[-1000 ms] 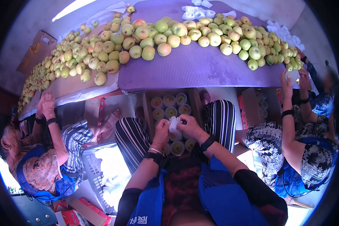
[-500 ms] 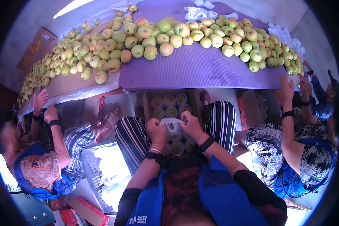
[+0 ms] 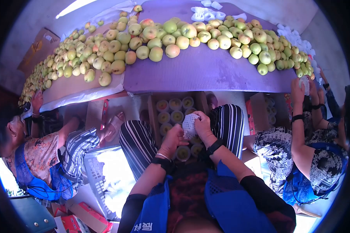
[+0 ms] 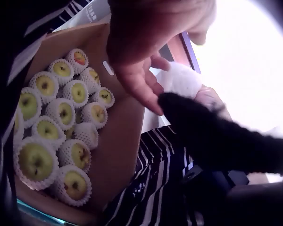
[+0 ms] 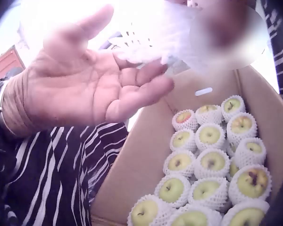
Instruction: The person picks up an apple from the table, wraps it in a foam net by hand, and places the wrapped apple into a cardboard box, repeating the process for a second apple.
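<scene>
A white foam net sleeve (image 3: 189, 126) stands puffed out above the box, its inside hidden. My right hand (image 3: 203, 124) pinches the sleeve at its upper right side. Beside the sleeve, on the left, is my left hand (image 3: 172, 140); its palm and spread fingers (image 5: 139, 94) show in the right wrist view, holding nothing. Below both hands, between the knees, is a cardboard box (image 4: 119, 141) with rows of yellow-green apples (image 5: 209, 135), each in a white foam net.
A table (image 3: 206, 73) ahead bears a long heap of loose apples (image 3: 155, 54). Foam nets (image 3: 206, 14) lie at its far side. People sit at left and right. A light plastic crate (image 3: 101, 180) stands by the left leg, with red cartons (image 3: 79, 223) near it.
The foam net was bunched, then stretched between both hands; now it is rounded and in the right hand, shifted right. My left hand has let go and moved down. The person at left lowered an arm.
</scene>
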`<action>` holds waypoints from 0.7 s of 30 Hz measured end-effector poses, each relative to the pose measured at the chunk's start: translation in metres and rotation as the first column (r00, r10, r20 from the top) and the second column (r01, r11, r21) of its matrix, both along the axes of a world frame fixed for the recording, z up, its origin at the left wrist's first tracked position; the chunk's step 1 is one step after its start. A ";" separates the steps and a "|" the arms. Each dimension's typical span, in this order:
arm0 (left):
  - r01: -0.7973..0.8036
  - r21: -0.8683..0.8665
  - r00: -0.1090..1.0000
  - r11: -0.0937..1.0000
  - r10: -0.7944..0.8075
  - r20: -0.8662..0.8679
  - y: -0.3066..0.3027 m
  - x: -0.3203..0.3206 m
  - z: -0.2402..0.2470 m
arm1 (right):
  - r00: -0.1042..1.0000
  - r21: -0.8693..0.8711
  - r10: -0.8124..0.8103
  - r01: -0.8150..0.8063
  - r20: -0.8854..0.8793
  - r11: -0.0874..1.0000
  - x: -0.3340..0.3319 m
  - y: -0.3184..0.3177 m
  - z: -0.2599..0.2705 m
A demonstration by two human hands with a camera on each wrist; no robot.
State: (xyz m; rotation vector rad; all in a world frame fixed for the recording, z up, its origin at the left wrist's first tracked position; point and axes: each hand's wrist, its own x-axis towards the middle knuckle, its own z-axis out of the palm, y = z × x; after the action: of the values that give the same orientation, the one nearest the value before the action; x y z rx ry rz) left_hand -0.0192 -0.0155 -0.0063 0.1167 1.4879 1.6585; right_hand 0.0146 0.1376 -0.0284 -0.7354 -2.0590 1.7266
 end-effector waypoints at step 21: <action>-0.575 0.126 0.818 0.808 0.569 0.084 -0.007 -0.012 -0.008 | 0.987 -0.200 0.136 -0.117 0.081 0.973 0.005 0.012 0.003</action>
State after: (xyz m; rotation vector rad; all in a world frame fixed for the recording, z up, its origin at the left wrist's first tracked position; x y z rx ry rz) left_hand -0.0309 -0.0229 -0.0143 -0.3242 1.4484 2.2375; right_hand 0.0195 0.1498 -0.0256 -0.7711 -2.0587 2.0230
